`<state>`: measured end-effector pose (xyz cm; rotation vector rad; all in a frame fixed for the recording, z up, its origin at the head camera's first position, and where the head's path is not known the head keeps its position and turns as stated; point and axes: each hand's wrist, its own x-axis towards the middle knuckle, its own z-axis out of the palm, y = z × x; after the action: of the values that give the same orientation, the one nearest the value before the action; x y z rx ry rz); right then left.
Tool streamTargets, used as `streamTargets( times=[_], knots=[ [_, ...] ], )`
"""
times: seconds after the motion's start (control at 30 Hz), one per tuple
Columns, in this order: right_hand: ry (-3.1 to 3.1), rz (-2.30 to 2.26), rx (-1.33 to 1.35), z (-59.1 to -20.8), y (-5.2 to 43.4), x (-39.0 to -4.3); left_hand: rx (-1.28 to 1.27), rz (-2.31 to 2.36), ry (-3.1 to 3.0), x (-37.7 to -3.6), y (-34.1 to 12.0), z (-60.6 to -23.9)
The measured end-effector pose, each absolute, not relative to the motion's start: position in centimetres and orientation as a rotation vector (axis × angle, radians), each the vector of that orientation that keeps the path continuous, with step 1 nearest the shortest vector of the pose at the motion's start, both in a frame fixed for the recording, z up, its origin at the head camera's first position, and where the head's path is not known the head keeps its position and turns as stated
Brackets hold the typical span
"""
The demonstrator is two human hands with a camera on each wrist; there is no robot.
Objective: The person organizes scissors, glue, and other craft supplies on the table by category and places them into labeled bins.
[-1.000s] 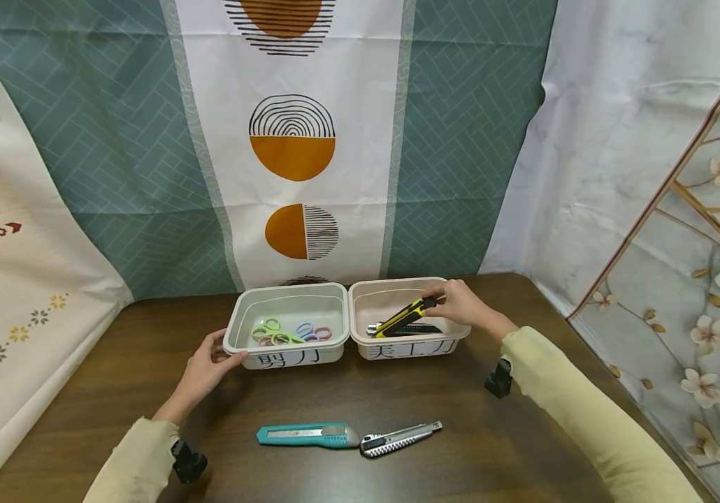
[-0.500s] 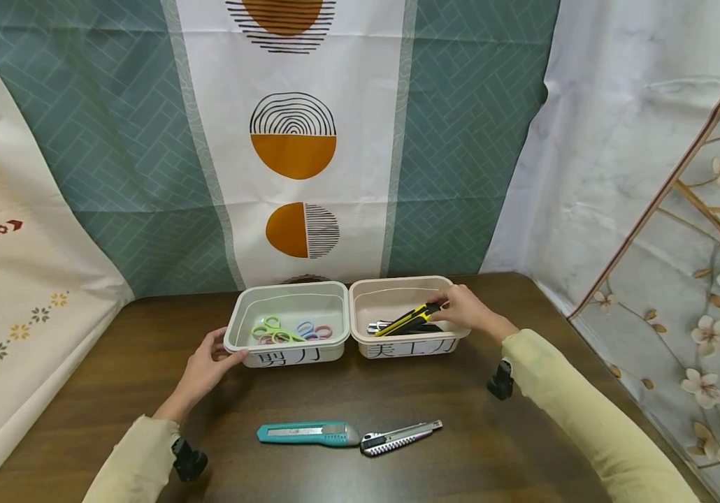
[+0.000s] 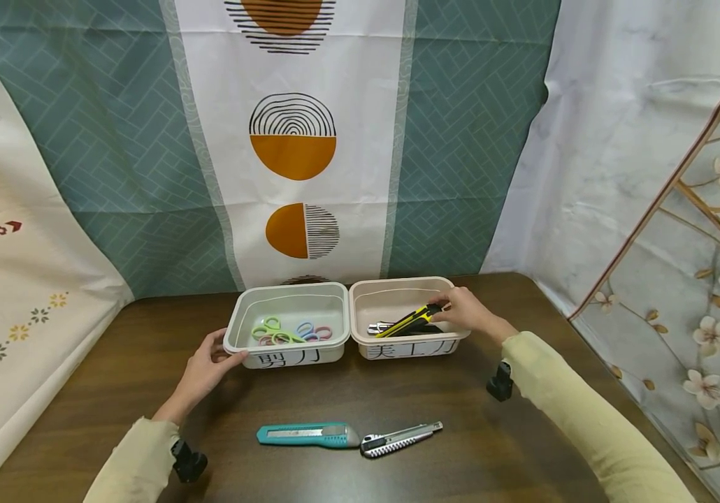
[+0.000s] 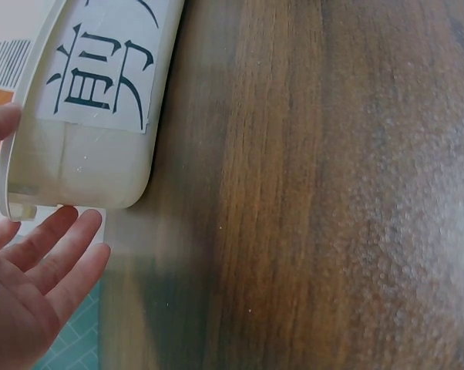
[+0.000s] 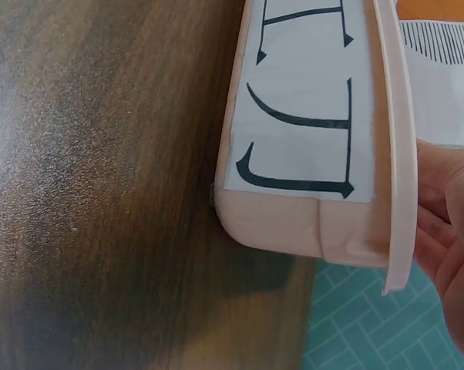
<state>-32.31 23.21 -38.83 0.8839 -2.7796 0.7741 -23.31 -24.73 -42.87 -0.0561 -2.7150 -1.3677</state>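
Two labelled plastic bins stand side by side at the table's back. The greenish left bin (image 3: 291,286) holds several coloured scissors (image 3: 275,332). My left hand (image 3: 217,355) rests open against its left front corner, thumb at the rim, fingers straight beside the bin wall (image 4: 85,154). The pinkish right bin (image 3: 398,281) holds utility knives. My right hand (image 3: 451,308) reaches over its right side and pinches the end of a yellow-and-black utility knife (image 3: 409,321), which lies low inside, slanted. In the right wrist view only the bin's corner (image 5: 294,154) and part of my right hand (image 5: 448,254) show.
A teal utility knife (image 3: 306,434) and a silver utility knife (image 3: 398,440) lie end to end on the dark wooden table (image 3: 523,433) in front of the bins. Patterned cloth hangs behind and on both sides.
My right hand has lowered the yellow-and-black knife from above the right bin's rim down into the bin. The left hand and the knives on the table have not moved.
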Motion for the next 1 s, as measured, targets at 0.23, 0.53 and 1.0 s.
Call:
streamTargets(
  times=[0.23,0.53,1.0],
  knots=[
    [-2.821,0.794,0.84,-39.0,23.5,-32.1,-0.053,-1.369,-2.715,-23.3,-24.7,-43.1],
    [-2.806,0.895,0.867,-38.2,23.7,-31.5,-0.054,-1.376,-2.714,-23.4,-24.7,-43.3],
    [-2.794,0.903,0.914,-36.6,23.8,-29.9,-0.052,-1.35,-2.715,-23.5,-24.7,-43.1]
  ],
)
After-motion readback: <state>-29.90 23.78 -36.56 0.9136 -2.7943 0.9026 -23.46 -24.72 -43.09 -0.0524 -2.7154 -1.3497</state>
